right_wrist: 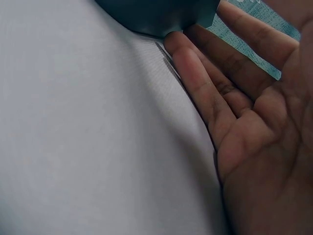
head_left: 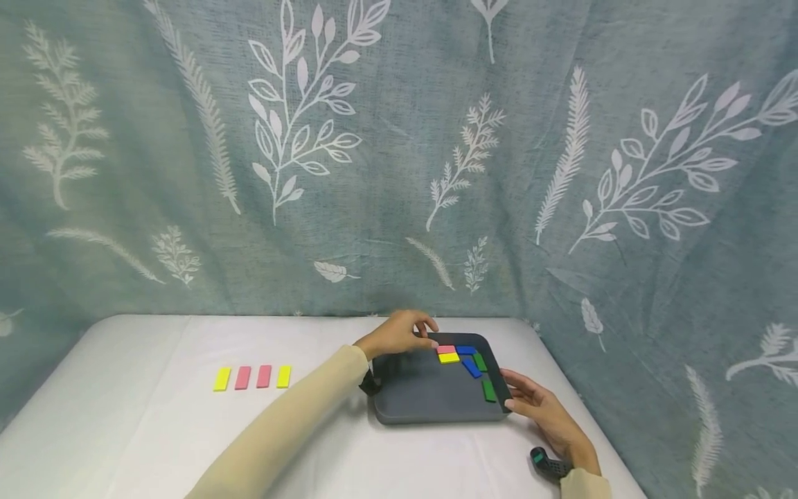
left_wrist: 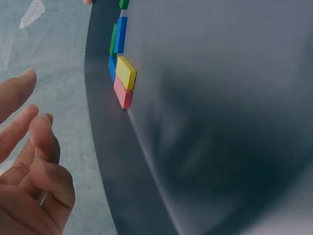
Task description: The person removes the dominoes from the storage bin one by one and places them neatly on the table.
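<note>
A dark grey tray (head_left: pixel 424 395) sits on the white table. Along its far and right sides lie a pink block (head_left: pixel 445 349), a yellow block (head_left: pixel 448 357), two blue blocks (head_left: pixel 465 350) and two green blocks (head_left: pixel 489 390). My left hand (head_left: pixel 402 333) hovers at the tray's far left corner. Its fingers (left_wrist: pixel 34 161) are loosely curled and hold nothing, just outside the rim (left_wrist: pixel 105 147). My right hand (head_left: pixel 533 404) lies flat beside the tray's right edge. Its straight fingertips (right_wrist: pixel 186 54) touch the tray's corner (right_wrist: pixel 161 14).
A row of small blocks (head_left: pixel 252 377), yellow, pink, pink, yellow, lies on the table to the left. A leaf-patterned curtain (head_left: pixel 399 152) hangs close behind the table. The table's right edge runs just beyond my right hand.
</note>
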A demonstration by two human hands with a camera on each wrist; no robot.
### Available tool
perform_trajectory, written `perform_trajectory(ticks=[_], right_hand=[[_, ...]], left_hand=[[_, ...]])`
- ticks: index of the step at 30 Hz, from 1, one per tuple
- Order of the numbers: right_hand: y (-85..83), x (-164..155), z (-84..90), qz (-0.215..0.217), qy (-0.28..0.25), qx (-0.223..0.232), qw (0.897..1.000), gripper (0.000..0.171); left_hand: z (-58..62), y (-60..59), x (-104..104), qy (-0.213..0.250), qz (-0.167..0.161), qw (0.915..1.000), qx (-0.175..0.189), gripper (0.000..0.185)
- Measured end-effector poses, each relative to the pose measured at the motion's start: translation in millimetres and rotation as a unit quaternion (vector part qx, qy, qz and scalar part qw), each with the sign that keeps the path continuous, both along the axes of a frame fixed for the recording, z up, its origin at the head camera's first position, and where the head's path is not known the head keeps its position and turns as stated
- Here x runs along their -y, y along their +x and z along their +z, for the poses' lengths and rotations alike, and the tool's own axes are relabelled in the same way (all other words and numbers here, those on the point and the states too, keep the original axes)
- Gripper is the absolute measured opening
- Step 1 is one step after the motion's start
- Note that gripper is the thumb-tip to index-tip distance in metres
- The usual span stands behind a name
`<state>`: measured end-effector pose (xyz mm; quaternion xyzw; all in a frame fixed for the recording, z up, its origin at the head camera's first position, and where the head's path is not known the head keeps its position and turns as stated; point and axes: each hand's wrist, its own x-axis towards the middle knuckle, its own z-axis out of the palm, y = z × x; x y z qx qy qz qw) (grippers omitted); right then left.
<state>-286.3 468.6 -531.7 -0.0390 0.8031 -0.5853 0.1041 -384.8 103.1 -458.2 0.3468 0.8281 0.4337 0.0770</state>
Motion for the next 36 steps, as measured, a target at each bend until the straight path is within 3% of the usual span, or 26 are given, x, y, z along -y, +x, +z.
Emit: perform_trajectory(ticks=[12,23,36], right_hand=[[0.5,-2.7,-1.0,0.004,-0.009,-0.009,1.0,0.067],[-1.0,-1.9,-1.6,-0.002,-0.015,-0.004,1.0,0.067],[2.4,-1.9,0.0,0.012,-0.032,-0.006,0.999,0.065]], left_hand=[[-12.2,-4.3,-25.4,-0.027,-0.017,0.999,0.029,0.037],[-28.4,-10.6,-34.3,-0.113,-0.002,0.9935,-0.012,0.046],[-36.6,-9.6,-46.6,-0.115,-0.002,0.9933,0.01,0.043]])
